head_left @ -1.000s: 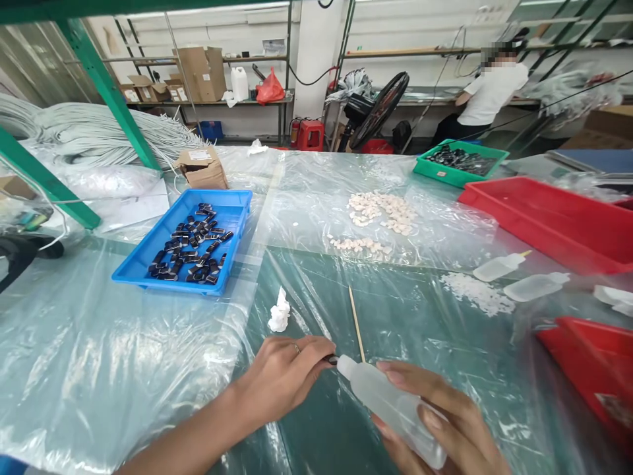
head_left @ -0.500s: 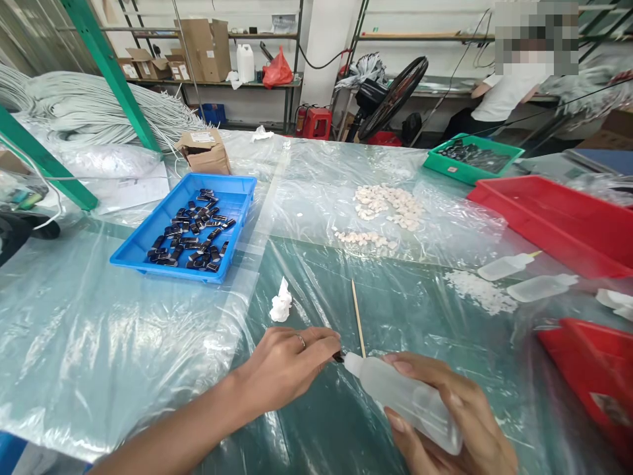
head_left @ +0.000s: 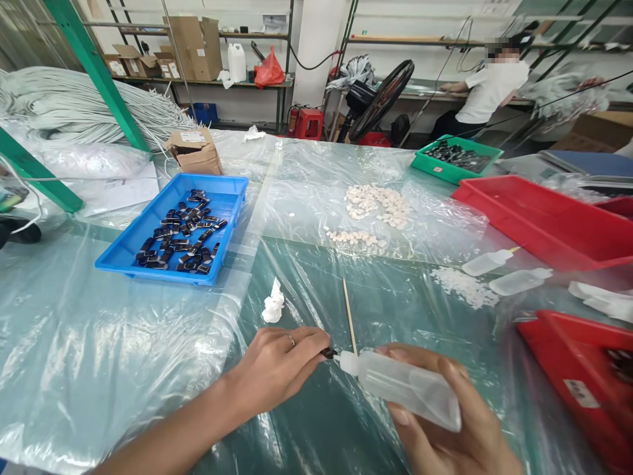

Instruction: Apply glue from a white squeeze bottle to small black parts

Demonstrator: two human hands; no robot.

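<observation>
My left hand (head_left: 281,363) pinches a small black part (head_left: 328,353) between thumb and fingertips, which hide most of it. My right hand (head_left: 465,415) is closed around a translucent squeeze bottle (head_left: 408,389), tilted so its narrow nozzle points left at the black part. The nozzle tip is at the part; whether they touch I cannot tell. Just beyond the bottle's neck lies a thin wooden stick (head_left: 349,313). A crumpled white tissue (head_left: 273,303) rests on the table past my left hand.
Black pieces lie in a blue tray (head_left: 231,204) at left. Small pale pieces (head_left: 378,201) are spread at the back. Two more squeeze bottles (head_left: 519,282), red bins (head_left: 548,231) and a green tray (head_left: 435,173) stand right. A fan (head_left: 383,99) and a person (head_left: 487,92) are behind.
The squeeze bottle has tipped a little closer to level, and its nozzle shows more clearly at the black part. The whole scene has shifted slightly left. The person behind has changed posture.
</observation>
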